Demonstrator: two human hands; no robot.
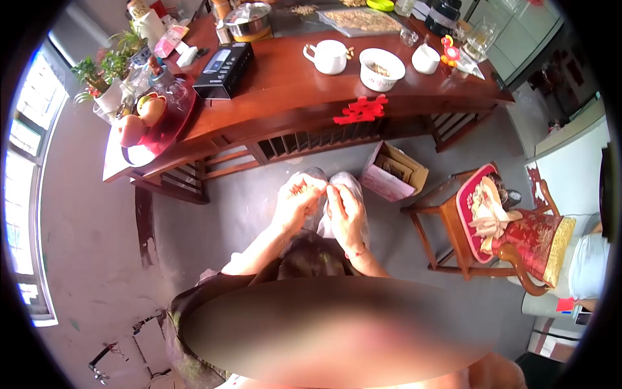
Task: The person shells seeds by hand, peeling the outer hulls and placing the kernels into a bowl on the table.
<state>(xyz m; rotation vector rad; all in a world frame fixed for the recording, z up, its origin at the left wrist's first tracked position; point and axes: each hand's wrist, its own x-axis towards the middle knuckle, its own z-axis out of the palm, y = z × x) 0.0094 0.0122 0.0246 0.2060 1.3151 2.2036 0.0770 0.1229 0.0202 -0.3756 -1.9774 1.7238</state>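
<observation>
My left hand (300, 200) is cupped above my lap, its fingers curled around some small brownish pieces (299, 190) too tiny to name. Close beside it, my right hand (343, 206) has its fingers pinched together near the left fingertips. Whatever sits in that pinch is too small to make out. Beyond both hands, on the dark red wooden table (285, 87), a white bowl (381, 70) contains similar small bits. A white mug (328, 57) stands to the left of that bowl, and a white cup (426, 59) to its right.
An open cardboard box (394, 172) rests on the floor ahead to the right. Farther right stands a wooden chair (453, 223) with cushions. The table also bears a black box (224, 70), a red fruit tray (173, 133) and a bag of brown pieces (359, 21).
</observation>
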